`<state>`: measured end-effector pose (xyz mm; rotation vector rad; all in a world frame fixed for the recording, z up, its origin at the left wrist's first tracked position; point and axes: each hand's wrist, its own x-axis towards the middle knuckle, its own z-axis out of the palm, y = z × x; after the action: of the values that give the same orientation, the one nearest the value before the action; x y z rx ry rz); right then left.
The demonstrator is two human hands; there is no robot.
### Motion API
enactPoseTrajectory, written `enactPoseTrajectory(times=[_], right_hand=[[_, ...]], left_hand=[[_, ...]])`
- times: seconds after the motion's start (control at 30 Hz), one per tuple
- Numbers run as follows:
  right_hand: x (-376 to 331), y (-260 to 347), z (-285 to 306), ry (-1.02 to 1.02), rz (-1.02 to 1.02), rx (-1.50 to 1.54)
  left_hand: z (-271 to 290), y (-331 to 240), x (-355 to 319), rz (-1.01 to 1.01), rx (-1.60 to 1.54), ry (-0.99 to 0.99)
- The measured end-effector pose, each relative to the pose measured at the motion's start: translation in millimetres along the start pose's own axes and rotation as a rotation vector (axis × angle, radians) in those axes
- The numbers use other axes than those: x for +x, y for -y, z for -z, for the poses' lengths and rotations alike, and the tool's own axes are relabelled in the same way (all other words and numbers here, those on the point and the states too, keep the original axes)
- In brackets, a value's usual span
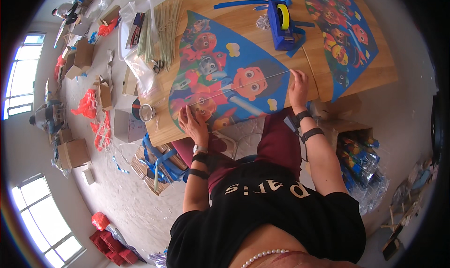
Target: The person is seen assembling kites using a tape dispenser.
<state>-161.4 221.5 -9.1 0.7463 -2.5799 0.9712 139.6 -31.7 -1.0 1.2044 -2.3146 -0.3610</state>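
A blue kite sheet [262, 57] printed with cartoon figures lies flat on the wooden table in front of me. Across it runs a thin pale rod [243, 86], slanting up to the sheet's right corner. My right hand [298, 89] is closed at that corner, fingertips pinching the rod's end. Near the sheet's lower left edge, my left hand [193, 126] rests with its fingers laid on the print, close to the rod's other end. Exactly where the rod stops on the left is hard to make out.
A blue tape dispenser [281, 29] with yellow tape stands beyond the sheet. A second printed sheet [344, 33] lies at the right. Far left are a bundle of thin sticks [161, 29] and a tape roll [146, 112]. An open carton [349, 127] stands below the table's right side.
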Motion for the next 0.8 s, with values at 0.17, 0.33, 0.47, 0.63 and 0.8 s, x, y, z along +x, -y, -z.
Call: enactPoseTrajectory(times=[0.17,0.33,0.47,0.63,0.8], right_hand=[[0.4,-1.5,-0.9,-0.007,0.006,0.005],[-0.4,-2.2,-1.4,0.003,-0.011,0.044],[-0.5,-1.5,-2.1,-0.008,0.008,0.038],[-1.1,0.2,-1.8,-0.023,0.013,0.038],[0.8,-1.7,0.9,-0.017,0.023,0.031]], left_hand=[[-1.6,0.5,1.0,-0.012,0.001,-0.007],[-2.6,1.7,0.3,-0.008,0.011,0.003],[-2.0,3.3,0.0,-0.008,0.014,0.001],[-2.0,2.6,0.0,-0.005,0.025,0.006],[-1.8,-1.3,2.7,-0.014,0.018,0.008]])
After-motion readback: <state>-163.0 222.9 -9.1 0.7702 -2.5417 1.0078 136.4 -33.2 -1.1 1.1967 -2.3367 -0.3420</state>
